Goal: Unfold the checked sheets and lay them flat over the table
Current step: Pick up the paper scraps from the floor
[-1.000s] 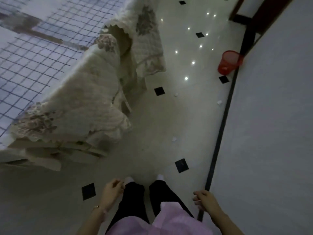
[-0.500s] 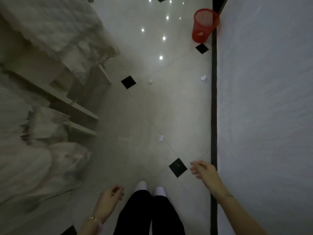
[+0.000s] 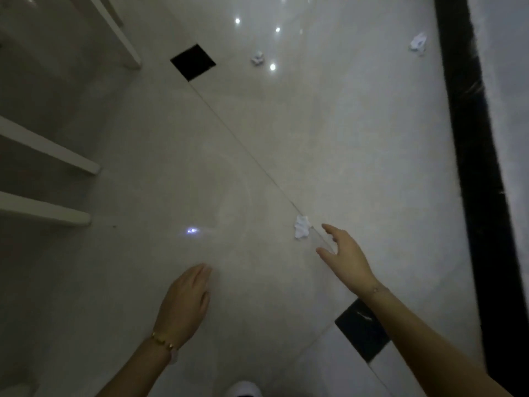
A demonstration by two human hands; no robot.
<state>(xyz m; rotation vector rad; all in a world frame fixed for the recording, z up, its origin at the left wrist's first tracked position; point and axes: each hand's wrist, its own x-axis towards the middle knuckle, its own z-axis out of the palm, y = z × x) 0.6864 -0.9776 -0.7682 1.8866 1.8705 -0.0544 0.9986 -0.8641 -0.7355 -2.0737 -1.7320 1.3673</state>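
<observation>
A pale glossy floor [image 3: 200, 167] fills nearly everything, dotted with reflected lights. Along the right runs a light wall [image 3: 509, 81], with a black strip [image 3: 469, 138] at its foot. At the left edge, white boards [image 3: 48, 156] jut out over the floor.

The person's bare arms come in from below. The left hand [image 3: 184, 305] hangs palm down, fingers straight and close together, holding nothing. The right hand [image 3: 346, 256] is stretched forward, thumb spread away from the fingers, also holding nothing.

Two black tiles [image 3: 192, 62] [image 3: 362, 329] are set into the floor, one far, one under the right forearm. A paper scrap [image 3: 302, 227] lies just beside the right fingertips. Two more scraps [image 3: 257, 58] [image 3: 418, 43] lie farther off. A gold bracelet [image 3: 161, 339] circles the left wrist. A white shoe tip [image 3: 243, 389] shows at the bottom edge.

The checked sheets and the table are out of view.
</observation>
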